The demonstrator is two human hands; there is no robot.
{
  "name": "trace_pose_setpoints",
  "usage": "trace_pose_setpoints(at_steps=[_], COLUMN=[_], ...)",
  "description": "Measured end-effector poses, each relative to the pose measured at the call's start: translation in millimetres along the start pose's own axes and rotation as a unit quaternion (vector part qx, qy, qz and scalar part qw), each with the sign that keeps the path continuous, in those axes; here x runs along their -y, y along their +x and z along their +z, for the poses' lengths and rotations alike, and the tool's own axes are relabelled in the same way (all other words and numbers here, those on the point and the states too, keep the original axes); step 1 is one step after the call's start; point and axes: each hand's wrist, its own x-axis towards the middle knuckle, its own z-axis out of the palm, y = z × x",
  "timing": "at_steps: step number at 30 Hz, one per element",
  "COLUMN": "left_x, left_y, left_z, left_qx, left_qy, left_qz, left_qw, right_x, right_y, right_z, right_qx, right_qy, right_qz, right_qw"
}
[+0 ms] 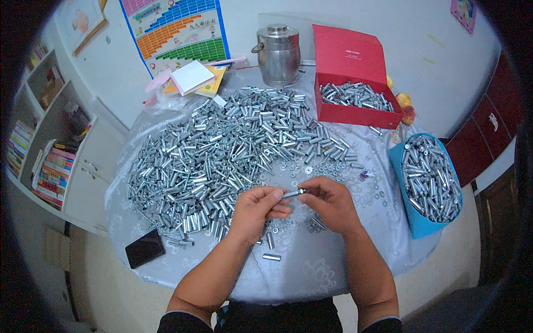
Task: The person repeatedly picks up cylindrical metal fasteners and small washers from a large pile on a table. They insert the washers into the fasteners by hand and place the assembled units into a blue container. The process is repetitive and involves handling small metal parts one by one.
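Over the near middle of the table, my left hand [261, 208] grips a silver expansion bolt [290, 194] by its sleeve between thumb and fingers. My right hand [328, 202] pinches the bolt's other end, where a small dark and shiny piece shows; its exact shape is too small to make out. The bolt lies nearly level between the two hands. A broad heap of metal sleeves and bolts [222, 150] spreads beyond and left of my left hand. Loose washers [308, 170] are scattered just past my fingertips. Two loose sleeves [271, 257] lie near my left wrist.
A red lidded box [355, 117] of metal pieces stands open at the back right. A blue bin [413, 213] full of bolts is at the right. A black phone [145, 250] lies at the left edge. Behind the heap are a steel canister [278, 55] and notebooks [191, 76].
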Motion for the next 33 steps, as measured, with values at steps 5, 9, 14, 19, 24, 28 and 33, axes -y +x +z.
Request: trace_pose_setpoints(at_steps=[5, 9, 14, 19, 24, 28, 33], left_x=[0, -4, -1, 8, 24, 37, 43], left_y=[-9, -19, -24, -23, -21, -19, -16], left_z=[11, 35, 57, 85, 112, 128, 147], left_qx=[0.046, 0.046, 0.076, 0.104, 0.146, 0.179, 0.21], left_qy=[-0.034, 0.028, 0.085, 0.128, 0.112, 0.111, 0.136], left_qz=[-0.039, 0.014, 0.049, 0.08, 0.094, 0.1, 0.092], left_qw=[0.998, 0.998, 0.992, 0.983, 0.978, 0.972, 0.964], right_x=[6, 18, 26, 22, 13, 3, 10], right_y=[-18, -41, -67, -95, -118, -135, -144], right_z=[-7, -19, -33, -48, -65, -78, -83], right_qx=[-0.031, -0.07, -0.092, -0.144, -0.191, -0.202, -0.258], right_qy=[-0.02, -0.01, -0.035, 0.035, 0.053, 0.075, 0.124], right_qz=[-0.001, 0.052, 0.055, 0.049, 0.044, 0.032, 0.026], right_qw=[0.999, 0.996, 0.994, 0.988, 0.979, 0.976, 0.958])
